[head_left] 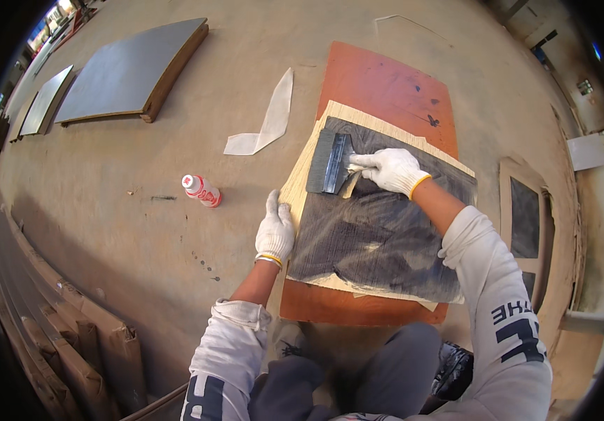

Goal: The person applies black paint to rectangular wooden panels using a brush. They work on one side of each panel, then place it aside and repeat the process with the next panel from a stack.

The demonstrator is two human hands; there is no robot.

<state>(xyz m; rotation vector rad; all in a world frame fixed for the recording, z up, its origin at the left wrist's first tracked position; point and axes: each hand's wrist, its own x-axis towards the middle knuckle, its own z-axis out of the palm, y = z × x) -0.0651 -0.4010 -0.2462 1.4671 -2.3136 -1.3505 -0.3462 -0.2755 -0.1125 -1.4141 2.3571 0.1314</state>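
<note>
My right hand [390,170], in a white knit glove with a yellow cuff edge, is closed round the handle of a wide scraper [333,163]. The scraper's broad dark blade lies against a pale, textured panel [291,184] whose top is largely smeared with dark grey coating [379,228]. At the panel's left edge rests my left hand [276,228], gloved the same way, its visible fingers stretched out along the edge. Beneath the panel is a reddish-brown board [386,81], showing at the far and near ends.
A white-capped bottle with red markings [202,191] stands on the floor to the left. Beyond it lie a bent white strip [267,126] and a stack of large grey sheets [133,70]. Long brown-wrapped bundles [84,323] line the lower left. A framed dark panel [524,217] is at the right.
</note>
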